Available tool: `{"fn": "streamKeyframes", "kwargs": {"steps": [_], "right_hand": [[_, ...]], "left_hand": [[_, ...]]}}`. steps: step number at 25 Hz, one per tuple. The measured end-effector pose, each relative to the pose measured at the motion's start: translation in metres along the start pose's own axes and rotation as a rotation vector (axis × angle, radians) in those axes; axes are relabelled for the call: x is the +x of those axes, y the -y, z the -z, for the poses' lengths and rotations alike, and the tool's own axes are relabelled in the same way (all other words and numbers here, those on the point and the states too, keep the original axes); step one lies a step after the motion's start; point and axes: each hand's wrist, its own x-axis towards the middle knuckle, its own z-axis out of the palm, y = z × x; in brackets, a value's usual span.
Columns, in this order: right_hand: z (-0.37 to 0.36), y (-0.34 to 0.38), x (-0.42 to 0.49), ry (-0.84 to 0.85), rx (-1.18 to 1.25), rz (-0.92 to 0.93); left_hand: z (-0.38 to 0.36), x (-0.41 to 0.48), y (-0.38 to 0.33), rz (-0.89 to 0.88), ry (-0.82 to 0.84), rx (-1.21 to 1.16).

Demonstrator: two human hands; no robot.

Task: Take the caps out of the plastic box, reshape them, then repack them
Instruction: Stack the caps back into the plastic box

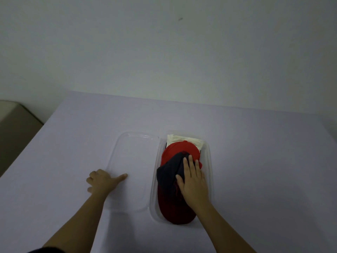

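My right hand (193,183) presses flat, fingers straight, on the caps (167,176) stacked in the plastic box (209,161); my left hand (102,181) curls at the clear lid (135,152) beside it, and I cannot tell if it grips. Beyond them runs the pale lilac table (73,143), then a white wall (164,52)

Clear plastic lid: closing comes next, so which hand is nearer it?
Left. The left hand touches the clear plastic lid's left edge; the right hand lies on the dark fabric cap in the clear plastic box.

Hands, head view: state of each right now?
Left hand: thumb on the clear lid, fingers curled; grip cannot be told.
Right hand: open, flat on the dark cap in the plastic box.
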Motion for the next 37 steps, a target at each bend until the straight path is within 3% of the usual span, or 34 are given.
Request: {"fn": "streamKeyframes", "kwargs": {"steps": [2, 7, 11, 13, 15, 17, 20, 24, 27, 37], "right_hand": [[-0.001, 0.001, 0.0, 0.001, -0.015, 0.0], [0.004, 0.0, -0.003, 0.037, 0.019, 0.012], [0.019, 0.008, -0.004, 0.062, 0.133, -0.01], [0.035, 0.02, -0.003, 0.042, 0.308, -0.066], [0.055, 0.033, 0.003, 0.005, 0.583, -0.162], [0.084, 0.047, 0.011, -0.007, 0.945, -0.269], [0.122, 0.041, 0.02, 0.01, 1.353, -0.316], [0.13, 0.013, 0.009, -0.017, 1.105, -0.399], [0.102, -0.006, -0.008, -0.003, 0.95, -0.495], [0.069, -0.018, -0.021, -0.026, 0.836, -0.523]], "left_hand": [[0.011, 0.003, -0.003, -0.014, -0.018, -0.068], [0.076, -0.019, -0.021, -0.247, -0.016, -0.5], [0.128, -0.066, -0.048, -0.575, -0.312, -0.216], [0.144, -0.099, -0.062, -0.648, -0.403, -0.262], [0.15, -0.124, -0.074, -0.664, -0.339, -0.484], [0.142, -0.137, -0.084, -0.649, -0.13, -0.704], [0.112, -0.139, -0.095, -0.61, 0.172, -0.765], [0.057, -0.136, -0.094, -0.532, 0.213, -0.731], [0.012, -0.139, -0.082, -0.581, 0.178, -0.611], [-0.05, -0.116, -0.067, -0.682, 0.174, -0.26]]}}
